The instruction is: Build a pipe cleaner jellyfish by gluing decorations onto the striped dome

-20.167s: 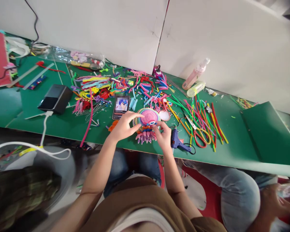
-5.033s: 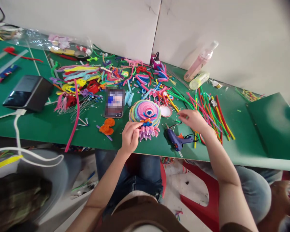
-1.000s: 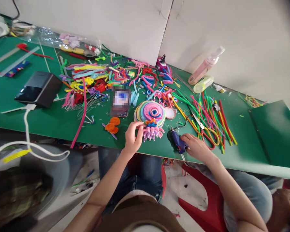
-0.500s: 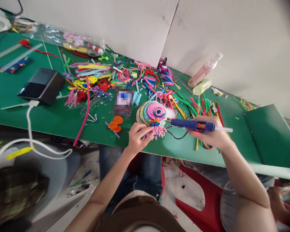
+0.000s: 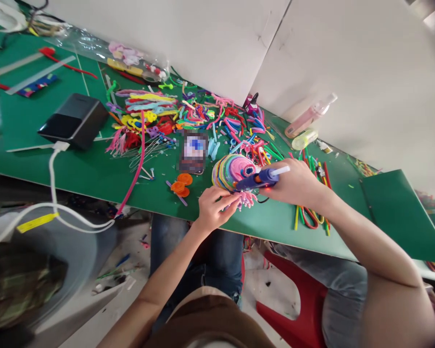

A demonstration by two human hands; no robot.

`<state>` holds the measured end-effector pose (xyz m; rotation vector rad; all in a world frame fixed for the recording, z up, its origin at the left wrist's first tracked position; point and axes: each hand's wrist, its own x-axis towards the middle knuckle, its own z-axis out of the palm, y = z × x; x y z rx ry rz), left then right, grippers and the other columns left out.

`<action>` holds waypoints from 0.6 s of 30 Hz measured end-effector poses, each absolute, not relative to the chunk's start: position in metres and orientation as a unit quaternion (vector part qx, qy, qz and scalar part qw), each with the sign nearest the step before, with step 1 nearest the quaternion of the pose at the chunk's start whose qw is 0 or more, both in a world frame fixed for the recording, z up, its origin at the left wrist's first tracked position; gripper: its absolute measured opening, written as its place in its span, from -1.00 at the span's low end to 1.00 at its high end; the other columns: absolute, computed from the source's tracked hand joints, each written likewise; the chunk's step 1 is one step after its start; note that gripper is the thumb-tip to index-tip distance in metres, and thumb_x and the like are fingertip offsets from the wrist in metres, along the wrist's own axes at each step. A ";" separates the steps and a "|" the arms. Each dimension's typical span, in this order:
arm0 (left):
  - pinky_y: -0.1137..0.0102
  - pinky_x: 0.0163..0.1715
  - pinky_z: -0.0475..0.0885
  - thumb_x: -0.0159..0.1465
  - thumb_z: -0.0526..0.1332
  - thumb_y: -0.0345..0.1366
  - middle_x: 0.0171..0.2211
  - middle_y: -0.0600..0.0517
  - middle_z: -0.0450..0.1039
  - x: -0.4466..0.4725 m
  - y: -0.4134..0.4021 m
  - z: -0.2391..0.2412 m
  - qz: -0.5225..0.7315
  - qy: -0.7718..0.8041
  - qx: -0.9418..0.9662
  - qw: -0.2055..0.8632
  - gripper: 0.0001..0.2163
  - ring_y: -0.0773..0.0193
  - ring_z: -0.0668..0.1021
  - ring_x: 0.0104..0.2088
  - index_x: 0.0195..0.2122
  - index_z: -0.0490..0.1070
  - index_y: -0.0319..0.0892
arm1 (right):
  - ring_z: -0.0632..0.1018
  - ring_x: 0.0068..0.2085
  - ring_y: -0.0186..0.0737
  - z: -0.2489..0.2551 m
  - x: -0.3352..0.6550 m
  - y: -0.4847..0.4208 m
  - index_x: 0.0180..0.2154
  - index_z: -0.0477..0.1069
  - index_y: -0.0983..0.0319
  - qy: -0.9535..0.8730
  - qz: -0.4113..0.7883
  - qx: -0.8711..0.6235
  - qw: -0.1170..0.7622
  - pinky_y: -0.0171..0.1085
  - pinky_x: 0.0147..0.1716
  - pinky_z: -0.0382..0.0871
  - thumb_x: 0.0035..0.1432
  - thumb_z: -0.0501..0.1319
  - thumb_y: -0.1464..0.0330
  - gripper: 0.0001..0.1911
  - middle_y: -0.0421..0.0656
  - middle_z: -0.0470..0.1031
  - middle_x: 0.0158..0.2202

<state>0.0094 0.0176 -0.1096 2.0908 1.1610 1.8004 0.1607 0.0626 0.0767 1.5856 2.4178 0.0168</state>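
A round craft of coiled, striped pipe cleaners [image 5: 227,170] sits near the table's front edge, with a pink fringe [image 5: 247,199] at its lower side. My left hand [image 5: 214,209] is closed at this fringe, thumb and fingertips pinching the craft's near edge. In my right hand [image 5: 293,183] is a blue glue gun [image 5: 257,179] with a white glue stick out of its back and a small red light. Its nozzle points down at the craft beside my left fingertips; the exact contact spot is hidden. Orange coiled discs [image 5: 181,184] lie left of the craft.
A blurred-out phone [image 5: 193,152] lies behind the discs. Heaps of colourful pipe cleaners [image 5: 152,104] spread along the back. A black box-shaped device [image 5: 74,121] with a white cable stands left. Bottles [image 5: 311,116] lean at the wall; a green board [image 5: 402,217] lies right.
My right hand has brought the glue gun leftward and turned it, so its nozzle now reaches over the craft near my left fingers. My left hand keeps its pinch. The whole view has shifted slightly.
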 end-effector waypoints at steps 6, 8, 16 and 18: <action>0.37 -0.36 0.39 0.20 0.28 -0.35 -0.45 0.05 0.53 0.010 0.017 -0.111 0.607 0.375 0.697 0.077 -0.88 0.31 0.54 -0.40 -0.24 0.56 -0.06 | 0.47 -0.47 -0.24 0.078 0.159 0.063 -0.45 0.48 0.18 0.825 0.010 0.546 0.143 -0.32 -0.54 0.00 -0.06 0.23 0.24 -0.85 -0.19 0.51 -0.51; 0.37 -0.36 0.39 0.21 0.27 -0.34 -0.45 0.06 0.52 0.010 0.017 -0.110 0.604 0.381 0.696 0.079 -0.88 0.31 0.54 -0.40 -0.25 0.56 -0.05 | 0.48 -0.46 -0.23 0.079 0.157 0.063 -0.44 0.49 0.18 0.824 0.012 0.546 0.153 -0.32 -0.54 -0.01 -0.06 0.23 0.24 -0.84 -0.19 0.52 -0.50; 0.38 -0.36 0.38 0.17 0.30 -0.39 -0.44 0.06 0.51 0.010 0.017 -0.110 0.618 0.364 0.693 0.075 -0.85 0.30 0.53 -0.39 -0.22 0.54 -0.09 | 0.51 -0.40 -0.16 0.078 0.155 0.063 -0.37 0.53 0.17 0.819 0.023 0.546 0.177 -0.30 -0.51 0.02 -0.03 0.23 0.22 -0.80 -0.15 0.56 -0.43; 0.38 -0.35 0.38 0.18 0.29 -0.39 -0.44 0.06 0.52 0.009 0.017 -0.111 0.616 0.366 0.693 0.079 -0.85 0.31 0.53 -0.38 -0.22 0.54 -0.08 | 0.52 -0.39 -0.15 0.079 0.154 0.063 -0.35 0.54 0.17 0.820 0.025 0.543 0.181 -0.30 -0.51 0.03 -0.02 0.23 0.20 -0.77 -0.13 0.57 -0.42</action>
